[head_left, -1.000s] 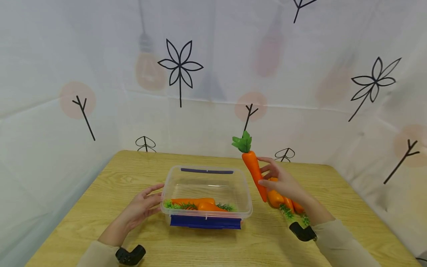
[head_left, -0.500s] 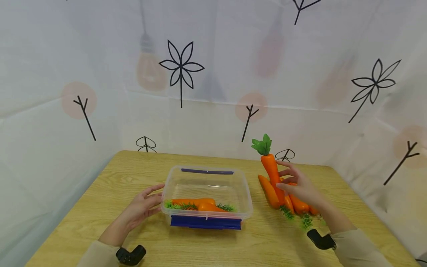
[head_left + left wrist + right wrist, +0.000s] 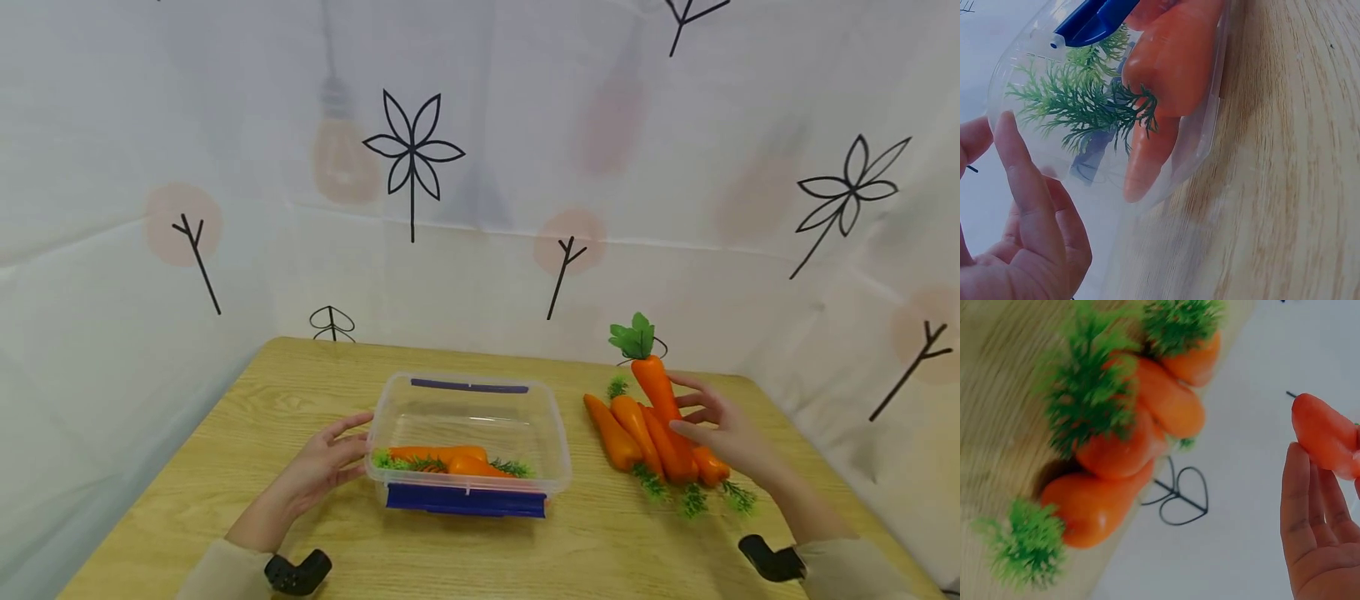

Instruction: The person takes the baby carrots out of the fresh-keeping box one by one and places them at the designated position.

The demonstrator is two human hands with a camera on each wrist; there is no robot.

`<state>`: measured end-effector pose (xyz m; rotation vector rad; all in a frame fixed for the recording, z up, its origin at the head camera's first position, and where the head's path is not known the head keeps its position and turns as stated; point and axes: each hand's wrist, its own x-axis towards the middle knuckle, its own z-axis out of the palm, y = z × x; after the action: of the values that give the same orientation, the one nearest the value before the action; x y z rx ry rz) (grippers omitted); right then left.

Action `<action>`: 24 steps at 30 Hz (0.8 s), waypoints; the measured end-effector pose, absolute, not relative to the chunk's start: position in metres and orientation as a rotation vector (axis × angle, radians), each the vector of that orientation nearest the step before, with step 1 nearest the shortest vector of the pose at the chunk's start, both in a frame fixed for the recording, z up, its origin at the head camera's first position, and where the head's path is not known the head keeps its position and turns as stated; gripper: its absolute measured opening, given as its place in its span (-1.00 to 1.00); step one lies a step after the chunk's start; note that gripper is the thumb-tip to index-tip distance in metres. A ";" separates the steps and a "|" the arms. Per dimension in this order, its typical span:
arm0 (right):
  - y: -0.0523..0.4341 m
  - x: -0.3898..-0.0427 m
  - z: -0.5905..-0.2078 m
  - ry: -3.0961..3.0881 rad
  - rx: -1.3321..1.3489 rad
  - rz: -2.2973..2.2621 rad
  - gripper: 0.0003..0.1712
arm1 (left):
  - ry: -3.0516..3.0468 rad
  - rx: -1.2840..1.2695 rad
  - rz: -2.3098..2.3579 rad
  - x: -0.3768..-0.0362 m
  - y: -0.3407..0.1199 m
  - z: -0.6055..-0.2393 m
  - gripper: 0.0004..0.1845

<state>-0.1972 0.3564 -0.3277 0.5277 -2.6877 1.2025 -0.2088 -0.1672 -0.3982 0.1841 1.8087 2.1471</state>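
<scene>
A clear plastic container (image 3: pixel 468 379) with blue latches stands on the wooden table (image 3: pixel 225 467). Inside it, orange toy carrots (image 3: pixel 442 458) with green tops lie along the near wall. My left hand (image 3: pixel 347 446) rests with straight fingers against the container's left side. The left wrist view shows the same hand (image 3: pixel 1029 212) against the clear wall, with a carrot (image 3: pixel 1172 56) behind it. My right hand (image 3: pixel 693 412) holds a leafy-topped carrot (image 3: pixel 654 383) tilted over a pile of carrots (image 3: pixel 626 433) to the right of the container. In the right wrist view the held carrot (image 3: pixel 1325 434) sits at my fingertips above the pile (image 3: pixel 1116 450).
A white cloth backdrop (image 3: pixel 480 208) with drawn flowers and twigs closes in the table at the back and both sides. Black wrist mounts show at the near edge, left (image 3: pixel 296 573) and right (image 3: pixel 772 560).
My right hand has carried the leafy carrot from beside the container to the right and down, over the pile. The left hand and the container have stayed put.
</scene>
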 end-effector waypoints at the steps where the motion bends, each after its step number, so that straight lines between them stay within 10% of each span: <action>1: 0.360 -0.197 -0.329 -2.691 0.519 1.187 -0.30 | 1.810 0.186 2.146 -0.209 -0.167 -0.398 -0.33; 24: 0.425 -0.204 -0.350 -2.838 0.390 0.984 -0.36 | 1.803 0.186 2.152 -0.209 -0.167 -0.400 -0.32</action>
<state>-0.2041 0.4250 -0.3504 0.3903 -2.8383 0.9841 -0.2093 -0.1670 -0.3999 0.1863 1.8025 2.1523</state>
